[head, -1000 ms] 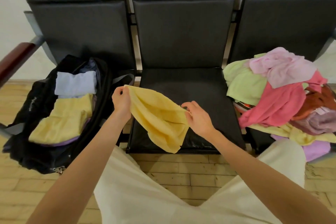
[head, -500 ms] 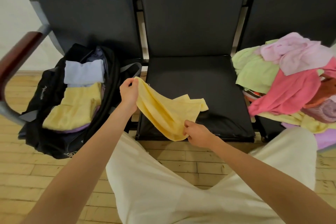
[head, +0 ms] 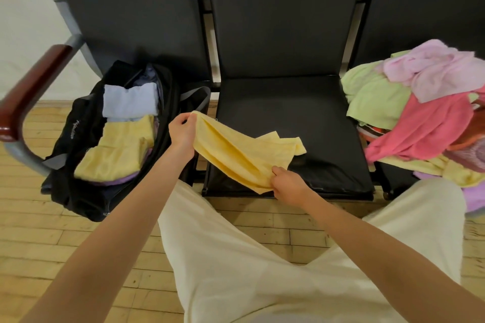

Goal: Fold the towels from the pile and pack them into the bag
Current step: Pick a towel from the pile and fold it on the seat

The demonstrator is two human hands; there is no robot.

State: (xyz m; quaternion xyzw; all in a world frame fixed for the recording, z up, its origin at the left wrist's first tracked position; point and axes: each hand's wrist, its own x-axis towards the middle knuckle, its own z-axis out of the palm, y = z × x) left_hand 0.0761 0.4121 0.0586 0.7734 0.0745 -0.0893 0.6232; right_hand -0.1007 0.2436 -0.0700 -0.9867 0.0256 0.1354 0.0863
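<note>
Nearest, the right hand (head: 287, 186) pinches the lower corner of a soft yellow cloth towel (head: 242, 155), while the left hand (head: 183, 131) grips its upper corner, holding it stretched above the front edge of the black padded middle seat (head: 315, 118), its far end resting on the cushion. On the left seat lies the open black fabric bag (head: 78, 144), holding a folded yellow towel (head: 118, 149) and a folded pale-blue towel (head: 130, 99). On the right seat sits the loose pile of pink, green and lilac towels (head: 420, 110).
</note>
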